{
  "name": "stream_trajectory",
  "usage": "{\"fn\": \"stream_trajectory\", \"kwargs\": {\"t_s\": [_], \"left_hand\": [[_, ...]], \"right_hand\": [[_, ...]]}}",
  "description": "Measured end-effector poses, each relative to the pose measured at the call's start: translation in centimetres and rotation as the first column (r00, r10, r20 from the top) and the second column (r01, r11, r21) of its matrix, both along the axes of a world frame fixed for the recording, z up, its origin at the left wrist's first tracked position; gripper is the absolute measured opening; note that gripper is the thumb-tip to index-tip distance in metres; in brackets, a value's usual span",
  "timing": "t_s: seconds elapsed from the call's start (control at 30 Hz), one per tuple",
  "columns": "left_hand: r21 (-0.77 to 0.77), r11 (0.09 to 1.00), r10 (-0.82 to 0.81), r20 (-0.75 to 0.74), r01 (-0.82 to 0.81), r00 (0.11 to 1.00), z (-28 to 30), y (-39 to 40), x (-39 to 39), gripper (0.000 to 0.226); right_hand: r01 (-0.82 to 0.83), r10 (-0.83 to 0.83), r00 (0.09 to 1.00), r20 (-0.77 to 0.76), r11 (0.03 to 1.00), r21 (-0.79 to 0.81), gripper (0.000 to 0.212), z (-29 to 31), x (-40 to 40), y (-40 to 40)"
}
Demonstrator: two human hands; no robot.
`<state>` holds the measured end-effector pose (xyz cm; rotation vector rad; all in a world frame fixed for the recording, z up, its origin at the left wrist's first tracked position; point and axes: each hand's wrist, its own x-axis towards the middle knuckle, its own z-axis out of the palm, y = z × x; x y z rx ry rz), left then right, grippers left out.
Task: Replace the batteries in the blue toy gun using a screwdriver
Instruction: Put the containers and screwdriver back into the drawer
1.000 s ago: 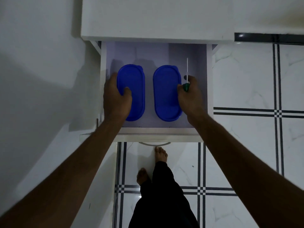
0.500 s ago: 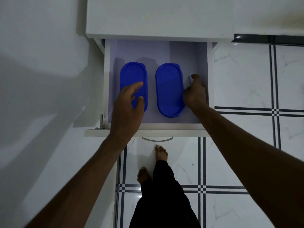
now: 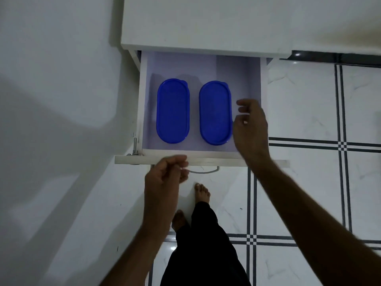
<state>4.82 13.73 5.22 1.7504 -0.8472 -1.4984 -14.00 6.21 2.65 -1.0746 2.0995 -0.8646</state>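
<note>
The white drawer (image 3: 144,104) stands pulled out, with two blue oval lidded containers, left (image 3: 172,110) and right (image 3: 215,112), lying side by side in it. My right hand (image 3: 250,129) hovers over the drawer's right side next to the right container, fingers loosely bent and holding nothing. My left hand (image 3: 166,176) is in front of the drawer front (image 3: 222,161), at the left end of its metal handle (image 3: 203,171), fingers loosely curled with nothing seen in them. Neither a screwdriver nor a toy gun shows; my right hand hides the drawer's right strip.
The white cabinet top (image 3: 206,23) overhangs the back of the drawer. A white wall (image 3: 51,120) runs along the left. My bare feet (image 3: 202,193) and dark trousers stand on the tiled floor (image 3: 309,182) just below the drawer front.
My left hand left the left container and drew back to the drawer front. My right hand no longer holds the screwdriver, rose off the drawer floor and opened.
</note>
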Motion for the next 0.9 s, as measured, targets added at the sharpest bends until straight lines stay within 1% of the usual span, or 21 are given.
{"fn": "stream_trajectory", "kwargs": {"t_s": [0.03,0.07,0.1,0.13,0.17,0.2,0.23,0.27,0.3,0.33,0.37,0.4,0.43,0.5,0.57,0.6,0.7,0.8,0.9], "left_hand": [[0.107,0.993,0.062,-0.072,-0.054,0.995,-0.2,0.7,0.0,0.021],[0.226,0.967,0.152,-0.146,-0.117,0.978,-0.5,1.0,0.0,0.022],[0.347,0.92,0.274,-0.234,-0.183,0.933,-0.8,1.1,0.0,0.023],[0.445,0.864,0.403,-0.326,-0.238,0.855,-0.9,1.1,0.1,0.027],[0.501,0.819,0.5,-0.388,-0.278,0.774,-1.1,1.1,0.1,0.032],[0.523,0.796,0.552,-0.419,-0.305,0.721,-1.2,0.9,0.3,0.036],[0.528,0.788,0.573,-0.444,-0.315,0.689,-1.3,0.6,0.5,0.039],[0.521,0.793,0.577,-0.473,-0.316,0.666,-1.4,0.4,0.6,0.041],[0.514,0.8,0.572,-0.497,-0.31,0.652,-1.6,0.1,0.6,0.042],[0.512,0.804,0.568,-0.514,-0.301,0.643,-1.7,0.0,0.7,0.043],[0.508,0.811,0.56,-0.532,-0.29,0.635,-1.7,0.0,0.8,0.044],[0.501,0.818,0.553,-0.545,-0.284,0.63,-1.8,-0.2,0.9,0.045],[0.492,0.824,0.545,-0.556,-0.28,0.628,-1.9,-0.3,0.9,0.046],[0.469,0.837,0.532,-0.577,-0.281,0.62,-2.2,-0.8,0.6,0.049],[0.455,0.843,0.528,-0.599,-0.287,0.602,-2.3,-1.9,0.2,0.049],[0.453,0.843,0.53,-0.606,-0.29,0.594,-2.4,-2.6,-0.1,0.048],[0.445,0.845,0.527,-0.606,-0.295,0.596,-2.6,-5.0,-0.9,0.048],[0.424,0.855,0.51,-0.588,-0.297,0.628,-3.0,-7.7,-1.3,0.05],[0.39,0.874,0.475,-0.567,-0.289,0.672,-3.5,-10.2,-1.7,0.05]], "right_hand": [[-0.005,0.007,0.999,0.036,0.998,-0.062,0.031,1.3,0.8,1.9],[-0.022,0.03,0.996,0.084,0.995,-0.096,0.026,2.3,1.7,3.9],[-0.046,0.059,0.987,0.15,0.995,-0.092,0.022,2.9,2.6,6.0],[-0.067,0.074,0.97,0.231,0.997,-0.039,0.02,3.2,3.6,8.1],[-0.077,0.058,0.947,0.315,0.996,0.049,0.02,3.1,4.5,10.0],[-0.075,0.009,0.918,0.397,0.986,0.15,0.021,2.7,5.2,11.5],[-0.059,-0.076,0.873,0.481,0.964,0.258,0.022,2.0,5.6,12.8],[-0.022,-0.203,0.802,0.561,0.929,0.369,0.026,1.1,5.7,13.5],[0.03,-0.351,0.704,0.617,0.883,0.468,0.035,0.3,5.7,13.5],[0.08,-0.475,0.592,0.651,0.838,0.539,0.048,-0.4,5.6,13.3],[0.128,-0.547,0.499,0.672,0.814,0.567,0.063,-1.0,5.3,12.7],[0.171,-0.572,0.429,0.699,0.811,0.559,0.074,-1.4,5.0,11.7],[0.203,-0.57,0.366,0.735,0.82,0.535,0.08,-1.6,4.7,10.7],[0.248,-0.568,0.26,0.781,0.821,0.514,0.083,-1.9,4.6,8.8],[0.278,-0.576,0.181,0.798,0.808,0.52,0.083,-2.2,4.4,7.4],[0.286,-0.57,0.16,0.806,0.808,0.515,0.083,-2.2,4.2,6.6],[0.324,-0.54,0.144,0.829,0.818,0.476,0.076,-2.4,3.3,4.4],[0.346,-0.499,0.114,0.859,0.831,0.436,0.065,-2.7,2.5,1.9],[0.342,-0.466,0.113,0.878,0.848,0.406,0.062,-3.5,1.9,-0.5]]}}
